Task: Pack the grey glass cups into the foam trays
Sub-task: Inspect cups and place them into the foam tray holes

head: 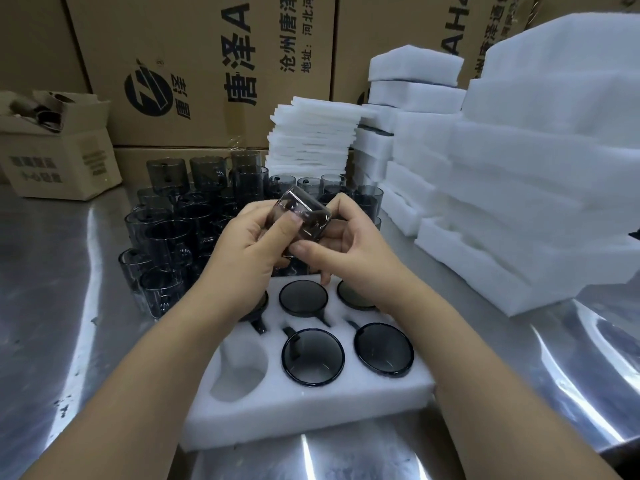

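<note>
Both hands hold one grey glass cup point(302, 216) tilted in the air above the far edge of the white foam tray point(311, 403). My left hand point(249, 251) grips its left side with the thumb across the glass. My right hand point(349, 247) grips the right side and underside. The tray lies on the steel table just in front of me. Several of its round pockets hold cups, such as one at the front middle point(312, 357). The front left pocket point(242, 370) is empty. My left wrist hides most of the back left pocket.
A crowd of loose grey cups point(166, 237) stands behind the tray to the left. Stacks of white foam trays point(519, 188) rise on the right, thin foam sheets point(311, 140) behind. Cardboard boxes point(194, 64) line the back; a small open box point(59, 157) sits far left.
</note>
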